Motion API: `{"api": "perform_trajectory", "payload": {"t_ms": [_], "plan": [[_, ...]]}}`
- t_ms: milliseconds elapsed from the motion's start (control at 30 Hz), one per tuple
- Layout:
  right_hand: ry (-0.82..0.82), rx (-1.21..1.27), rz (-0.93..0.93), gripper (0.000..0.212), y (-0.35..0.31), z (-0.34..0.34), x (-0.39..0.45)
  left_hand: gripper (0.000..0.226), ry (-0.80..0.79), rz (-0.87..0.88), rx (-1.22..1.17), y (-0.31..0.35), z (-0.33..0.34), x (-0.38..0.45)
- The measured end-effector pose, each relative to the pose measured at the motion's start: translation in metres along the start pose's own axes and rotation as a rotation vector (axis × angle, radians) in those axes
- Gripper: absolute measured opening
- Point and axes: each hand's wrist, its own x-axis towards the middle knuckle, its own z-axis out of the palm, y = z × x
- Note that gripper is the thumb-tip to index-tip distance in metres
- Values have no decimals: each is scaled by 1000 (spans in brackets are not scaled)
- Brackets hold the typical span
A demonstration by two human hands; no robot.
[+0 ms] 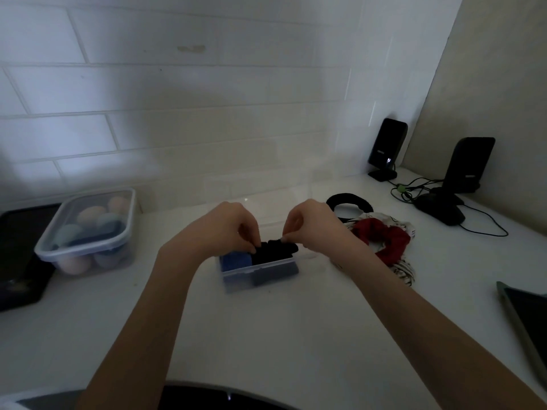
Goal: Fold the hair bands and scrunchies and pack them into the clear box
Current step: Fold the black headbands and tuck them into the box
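Observation:
A small clear box (236,276) stands on the white counter in the middle of the head view. A folded blue band (236,259) lies in its left part. A folded black band (276,250) sits in the right part, rising above the rim. My left hand (226,229) and my right hand (310,223) are both over the box, fingers curled down, pinching the black band at its left and right ends. To the right lie a red scrunchie (387,241), a white patterned scrunchie (401,269) under it, and a black hair band (349,202) behind.
A lidded clear container (56,247) of pastel sponges stands at the left beside a dark tray (17,258). Two black stands (387,149) with cables (485,229) occupy the back right corner. A dark tablet edge (527,315) lies at the right. A tiled wall rises behind.

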Motion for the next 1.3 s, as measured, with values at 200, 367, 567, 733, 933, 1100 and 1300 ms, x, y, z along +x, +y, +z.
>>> {"api": "perform_trajectory", "payload": {"t_ms": [200, 367, 567, 733, 933, 1100, 1300], "plan": [[-104, 31, -6, 15, -1, 1, 0, 8, -125, -44, 83, 1, 13, 3], [-221, -114, -5, 24, -3, 9, 1, 13, -169, -63, 144, 2, 21, 10], [-271, -296, -8, 40, -11, 16, 11, 13, -157, -64, 197, 3, 23, 14], [-283, -323, -11, 40, -6, 20, 16, 18, -25, -51, 134, -4, 15, 6], [-302, -297, -41, 30, -6, 13, 15, 25, 22, -87, 154, -5, 21, 4], [-26, -35, -242, 25, -2, -1, 5, 44, 20, -118, 164, -6, 26, 6], [-126, -157, -303, 41, 9, 17, 11, 43, -21, -133, 299, -1, 27, 6]]}}
